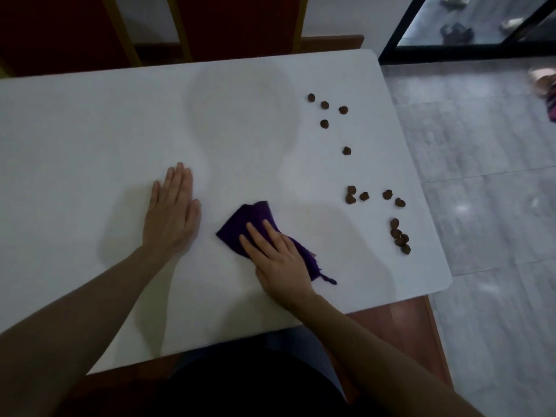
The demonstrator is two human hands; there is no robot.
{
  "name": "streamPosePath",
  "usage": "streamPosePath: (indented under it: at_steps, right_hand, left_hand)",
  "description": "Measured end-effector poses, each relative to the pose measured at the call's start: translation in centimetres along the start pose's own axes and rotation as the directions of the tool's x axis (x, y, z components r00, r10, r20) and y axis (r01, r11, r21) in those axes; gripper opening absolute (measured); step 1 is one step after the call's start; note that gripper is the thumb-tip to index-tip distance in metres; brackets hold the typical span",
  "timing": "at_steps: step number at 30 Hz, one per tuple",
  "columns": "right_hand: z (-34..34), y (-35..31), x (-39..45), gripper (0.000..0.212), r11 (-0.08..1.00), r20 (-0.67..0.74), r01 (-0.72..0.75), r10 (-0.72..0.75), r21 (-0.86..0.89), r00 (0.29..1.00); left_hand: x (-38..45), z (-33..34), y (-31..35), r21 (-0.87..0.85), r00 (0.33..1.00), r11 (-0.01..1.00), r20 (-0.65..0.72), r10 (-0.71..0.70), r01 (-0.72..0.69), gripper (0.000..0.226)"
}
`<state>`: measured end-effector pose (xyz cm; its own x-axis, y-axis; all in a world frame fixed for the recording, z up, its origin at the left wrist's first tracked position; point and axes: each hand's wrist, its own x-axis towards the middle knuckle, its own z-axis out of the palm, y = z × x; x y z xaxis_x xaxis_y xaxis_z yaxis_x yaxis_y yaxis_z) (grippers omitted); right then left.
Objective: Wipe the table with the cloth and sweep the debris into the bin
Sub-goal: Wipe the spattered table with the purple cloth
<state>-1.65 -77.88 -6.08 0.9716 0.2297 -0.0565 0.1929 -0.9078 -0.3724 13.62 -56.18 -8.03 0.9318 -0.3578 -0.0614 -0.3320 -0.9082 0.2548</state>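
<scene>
A purple cloth (251,218) lies crumpled on the white table (90,130), near its front middle. My right hand (278,260) presses flat on the cloth with straight fingers. My left hand (173,212) rests flat on the bare tabletop, a short way left of the cloth. Several small brown debris lumps are scattered over the right side of the table: one group at the back (325,105), a single lump (346,150), a group in the middle (364,195) and a cluster by the right edge (399,236). No bin is in view.
The table's right edge (421,176) drops to a grey tiled floor (487,191). Red chair backs (234,25) stand behind the table. A dark-framed glass door (469,28) is at the back right.
</scene>
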Motion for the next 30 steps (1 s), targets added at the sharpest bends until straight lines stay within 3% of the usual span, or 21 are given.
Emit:
streamPosePath:
  at_steps: [4, 8, 16, 22, 25, 30]
  right_hand:
    - [-0.8, 0.5, 6.3, 0.059, 1.000, 0.033, 0.000, 0.000, 0.000, 0.999]
    - [-2.2, 3.4, 9.3, 0.061, 0.990, -0.034, -0.139, 0.140, 0.015, 0.990]
    - [-6.0, 13.0, 7.4, 0.053, 0.881, -0.212, -0.472, 0.468, 0.035, 0.858]
    - [-6.2, 13.8, 7.3, 0.051, 0.836, -0.258, -0.544, 0.542, 0.070, 0.800]
    - [-5.2, 11.1, 7.3, 0.052, 0.870, -0.251, -0.488, 0.489, 0.071, 0.835]
    - [-1.8, 3.9, 8.9, 0.059, 0.972, -0.135, -0.236, 0.236, 0.019, 0.962]
  left_hand:
    - [4.5, -0.9, -1.8, 0.032, 1.000, 0.999, -0.023, -0.013, 0.013, 0.064]
    - [6.8, -1.0, -3.1, 0.058, 1.000, 0.998, 0.013, -0.026, 0.025, 0.066]
    - [6.8, -0.7, -3.7, 0.092, 1.000, 0.996, 0.024, -0.017, 0.014, 0.067]
    - [6.8, -0.9, -3.7, 0.078, 0.999, 0.997, 0.039, -0.028, 0.024, 0.067]
    - [6.9, -1.1, -3.9, 0.039, 0.999, 0.999, 0.046, -0.015, 0.013, 0.068]
    - [10.1, -2.2, -5.0, 0.028, 0.999, 0.999, 0.040, 0.018, -0.020, 0.066]
